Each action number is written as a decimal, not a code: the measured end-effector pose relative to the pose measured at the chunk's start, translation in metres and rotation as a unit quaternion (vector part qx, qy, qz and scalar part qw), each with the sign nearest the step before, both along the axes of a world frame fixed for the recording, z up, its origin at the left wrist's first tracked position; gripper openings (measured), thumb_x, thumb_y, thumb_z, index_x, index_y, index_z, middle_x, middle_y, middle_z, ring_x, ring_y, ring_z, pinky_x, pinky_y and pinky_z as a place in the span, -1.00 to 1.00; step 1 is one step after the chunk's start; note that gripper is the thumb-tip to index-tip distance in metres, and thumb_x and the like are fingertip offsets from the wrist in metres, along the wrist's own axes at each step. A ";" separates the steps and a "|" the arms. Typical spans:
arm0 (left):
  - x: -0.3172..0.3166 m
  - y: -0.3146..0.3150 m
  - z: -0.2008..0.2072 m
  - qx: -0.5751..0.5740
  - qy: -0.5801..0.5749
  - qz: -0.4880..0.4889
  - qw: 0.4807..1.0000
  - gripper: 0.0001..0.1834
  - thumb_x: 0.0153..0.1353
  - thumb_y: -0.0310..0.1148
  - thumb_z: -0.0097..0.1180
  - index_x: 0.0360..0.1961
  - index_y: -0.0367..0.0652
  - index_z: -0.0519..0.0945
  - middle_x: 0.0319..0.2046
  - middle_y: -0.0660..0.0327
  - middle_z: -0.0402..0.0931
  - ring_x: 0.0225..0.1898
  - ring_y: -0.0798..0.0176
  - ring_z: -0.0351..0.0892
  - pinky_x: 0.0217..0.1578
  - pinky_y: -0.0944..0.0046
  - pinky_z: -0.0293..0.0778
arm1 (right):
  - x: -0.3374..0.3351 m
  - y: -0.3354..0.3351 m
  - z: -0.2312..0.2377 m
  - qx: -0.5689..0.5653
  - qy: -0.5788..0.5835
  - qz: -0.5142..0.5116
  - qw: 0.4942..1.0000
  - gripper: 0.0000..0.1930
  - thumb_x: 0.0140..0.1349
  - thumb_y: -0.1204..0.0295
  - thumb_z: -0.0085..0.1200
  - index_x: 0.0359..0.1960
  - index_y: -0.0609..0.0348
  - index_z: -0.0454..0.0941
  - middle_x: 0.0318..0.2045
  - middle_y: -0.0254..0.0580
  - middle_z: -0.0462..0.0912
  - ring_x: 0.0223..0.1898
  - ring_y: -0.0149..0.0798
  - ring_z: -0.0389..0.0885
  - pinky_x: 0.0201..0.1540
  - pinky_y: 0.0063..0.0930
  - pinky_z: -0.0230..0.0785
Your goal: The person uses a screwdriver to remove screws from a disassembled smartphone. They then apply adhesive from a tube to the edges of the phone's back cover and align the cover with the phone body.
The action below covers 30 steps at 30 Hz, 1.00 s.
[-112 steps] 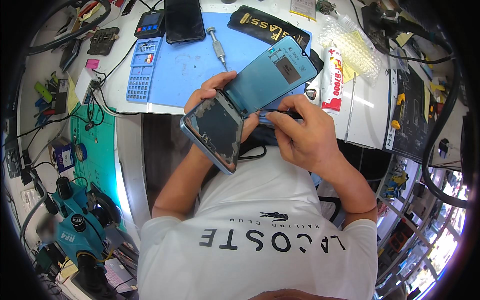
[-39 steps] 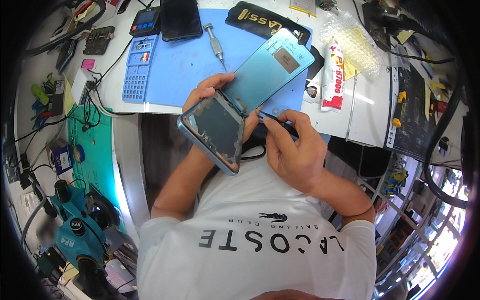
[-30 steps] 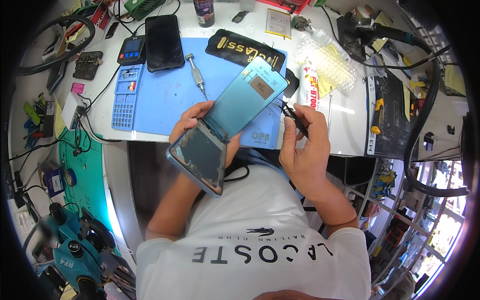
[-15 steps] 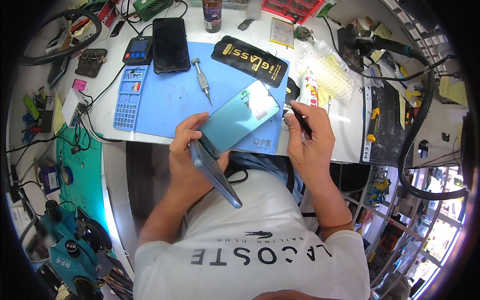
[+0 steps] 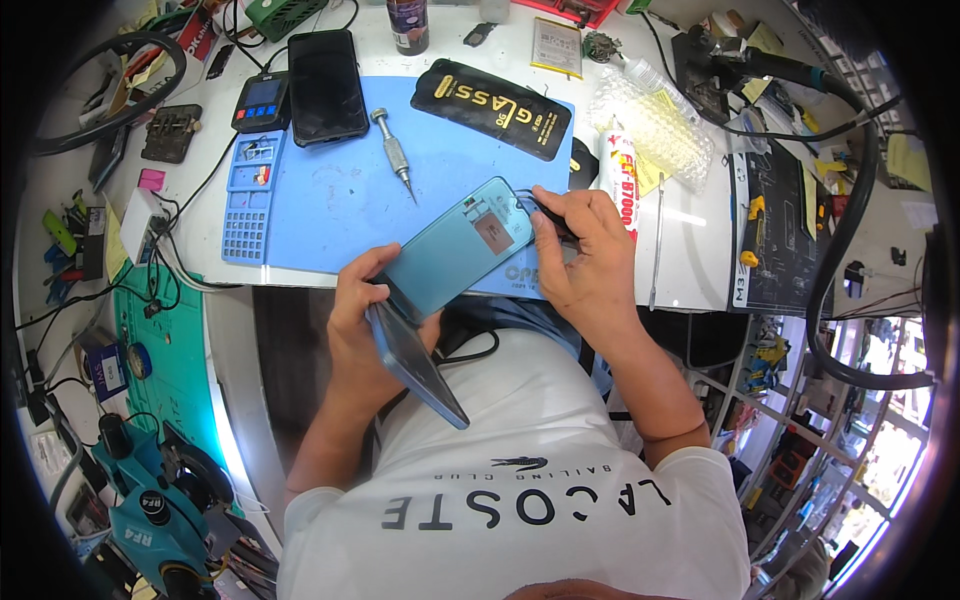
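My left hand [image 5: 358,325] is closed around two flat pieces. One is a teal phone-sized panel [image 5: 430,265] with a square label near its upper end. The other is a dark phone body with a blue edge [image 5: 415,365], tilted toward my shirt. The two meet at my fingers; whether they are joined there is hidden. My right hand [image 5: 590,245] pinches black tweezers [image 5: 556,222], whose tips are at the panel's upper right corner. Below them lies a blue work mat [image 5: 330,220].
On the mat are a screwdriver [image 5: 393,155], a black phone [image 5: 327,88] and a black glass pouch [image 5: 495,108]. A glue tube [image 5: 621,180], bubble wrap [image 5: 665,135] and a metal pry stick [image 5: 657,245] lie to the right. A teal microscope [image 5: 150,500] stands lower left.
My right hand has moved left, bringing the tweezers from beside the panel to its upper corner. The panel has tilted slightly, and its bright glare is gone, showing the label clearly.
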<state>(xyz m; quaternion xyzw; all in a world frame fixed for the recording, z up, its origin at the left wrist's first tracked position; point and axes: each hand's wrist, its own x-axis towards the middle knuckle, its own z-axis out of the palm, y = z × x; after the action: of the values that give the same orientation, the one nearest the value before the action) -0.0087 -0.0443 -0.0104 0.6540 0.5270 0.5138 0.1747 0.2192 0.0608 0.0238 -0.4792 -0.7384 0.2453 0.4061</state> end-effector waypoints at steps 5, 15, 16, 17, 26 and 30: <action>0.000 -0.001 -0.003 0.005 -0.007 -0.002 1.000 -0.11 0.01 -0.66 0.53 0.22 0.01 0.17 0.24 -0.29 0.41 0.16 -0.13 0.64 0.13 0.03 0.60 | 0.000 0.000 -0.002 0.010 -0.004 0.002 1.000 -0.74 0.28 0.64 0.30 0.00 0.28 0.74 -0.27 -0.10 0.55 -0.34 -0.23 0.60 -0.30 -0.41 0.47; -0.002 -0.002 -0.001 -0.001 0.008 -0.012 1.000 -0.09 0.02 -0.63 0.56 0.20 0.00 0.13 0.26 -0.22 0.39 0.25 -0.02 0.55 0.18 0.10 0.55 | -0.001 -0.001 -0.004 0.024 -0.007 0.001 1.000 -0.71 0.25 0.66 0.33 0.02 0.24 0.74 -0.25 -0.14 0.54 -0.37 -0.25 0.56 -0.34 -0.42 0.44; -0.002 -0.002 -0.001 0.000 0.007 -0.011 1.000 -0.09 0.02 -0.63 0.56 0.20 0.00 0.13 0.26 -0.22 0.39 0.25 -0.02 0.55 0.18 0.10 0.55 | -0.001 -0.001 -0.004 0.023 -0.010 -0.001 1.000 -0.71 0.25 0.66 0.33 0.02 0.24 0.74 -0.25 -0.14 0.54 -0.37 -0.25 0.56 -0.34 -0.41 0.44; -0.002 -0.001 -0.002 0.001 0.005 -0.010 1.000 -0.09 0.02 -0.63 0.56 0.20 0.00 0.13 0.26 -0.22 0.39 0.24 -0.02 0.55 0.18 0.10 0.55 | -0.002 -0.001 -0.005 0.024 -0.012 -0.002 1.000 -0.70 0.25 0.66 0.33 0.02 0.23 0.74 -0.25 -0.14 0.54 -0.37 -0.25 0.56 -0.33 -0.41 0.44; -0.002 0.000 0.003 -0.014 0.007 -0.015 1.000 -0.09 0.03 -0.67 0.53 0.23 0.03 0.15 0.25 -0.24 0.39 0.25 -0.07 0.55 0.19 0.03 0.54 | 0.000 0.001 -0.009 0.056 -0.041 0.010 0.998 -0.69 0.21 0.64 0.36 0.00 0.21 0.75 -0.26 -0.14 0.54 -0.34 -0.21 0.57 -0.32 -0.38 0.45; -0.004 0.002 0.005 -0.019 0.006 -0.024 1.000 -0.10 0.03 -0.69 0.51 0.25 0.04 0.18 0.26 -0.24 0.38 0.25 -0.11 0.55 0.22 -0.03 0.53 | 0.002 0.013 -0.001 0.076 -0.045 0.044 0.995 -0.71 0.19 0.60 0.39 -0.03 0.20 0.76 -0.27 -0.14 0.57 -0.32 -0.19 0.58 -0.32 -0.36 0.46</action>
<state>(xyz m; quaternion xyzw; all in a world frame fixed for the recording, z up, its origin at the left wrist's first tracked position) -0.0128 -0.0426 -0.0057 0.6658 0.5221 0.4954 0.1965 0.2208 0.0739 0.0225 -0.4252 -0.7927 0.1843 0.3961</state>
